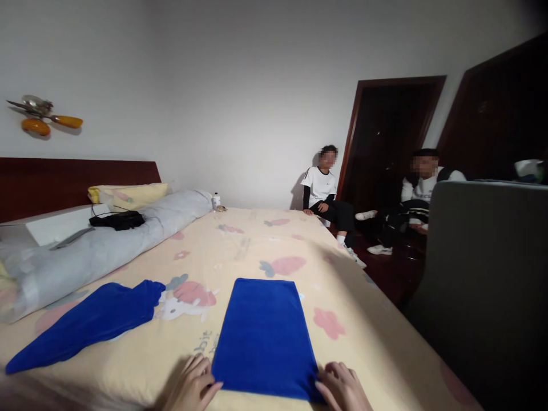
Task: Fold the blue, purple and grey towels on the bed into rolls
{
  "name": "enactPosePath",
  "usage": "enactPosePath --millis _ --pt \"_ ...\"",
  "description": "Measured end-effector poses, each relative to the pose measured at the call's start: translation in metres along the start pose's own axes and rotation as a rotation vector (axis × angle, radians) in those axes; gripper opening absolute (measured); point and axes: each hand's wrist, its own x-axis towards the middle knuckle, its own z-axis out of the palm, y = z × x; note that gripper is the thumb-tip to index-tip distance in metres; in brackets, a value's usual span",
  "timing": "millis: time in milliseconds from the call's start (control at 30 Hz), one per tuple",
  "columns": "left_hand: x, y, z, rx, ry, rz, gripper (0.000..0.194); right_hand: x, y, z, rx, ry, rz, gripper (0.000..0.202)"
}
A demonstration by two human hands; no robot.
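Note:
A blue cloth [264, 337] lies flat on the bed in front of me, shaped as a neat rectangle. At its near left corner, my left hand [193, 383] is closed, thumb and fingers pinching the edge. My right hand [343, 387] pinches the near right corner, where the fabric puckers a little. To the left, a second blue cloth [98, 317] lies crumpled and stretched out, tapering to a point at the near left. Neither hand touches that one.
Under both cloths is a patterned bedsheet [265, 240]. Along the left runs a grey rolled bedding bundle [124, 251] with a black item [117, 220] on it. A white bottle [216, 201] stands at the far edge. Two people sit beyond; a dark chair back [479, 274] rises at right.

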Motion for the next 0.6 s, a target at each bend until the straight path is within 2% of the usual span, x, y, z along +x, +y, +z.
enactPosePath --millis 100,200,267,367,533,600 --pt "0.032 0.037 0.015 -0.052 0.013 -0.077 0.031 0.025 -0.030 0.034 -0.014 0.098 -0.022 0.038" --pt "0.064 0.068 0.047 -0.084 -0.065 -0.081 0.055 0.050 -0.062 0.078 -0.040 0.007 -0.054 0.047" --pt "0.075 0.076 0.069 -0.046 -0.168 -0.102 0.060 0.058 -0.072 0.100 -0.067 -0.084 -0.047 0.051" --pt "0.068 0.067 0.081 0.032 -0.271 -0.150 0.056 0.054 -0.060 0.107 -0.120 -0.129 -0.019 0.055" --pt "0.026 0.021 0.060 0.143 -0.302 -0.225 0.061 0.023 -0.006 0.082 -0.235 -0.137 0.087 0.068" --pt "0.014 0.007 0.053 0.186 -0.316 -0.252 0.058 0.015 0.005 0.075 -0.273 -0.153 0.131 0.072"
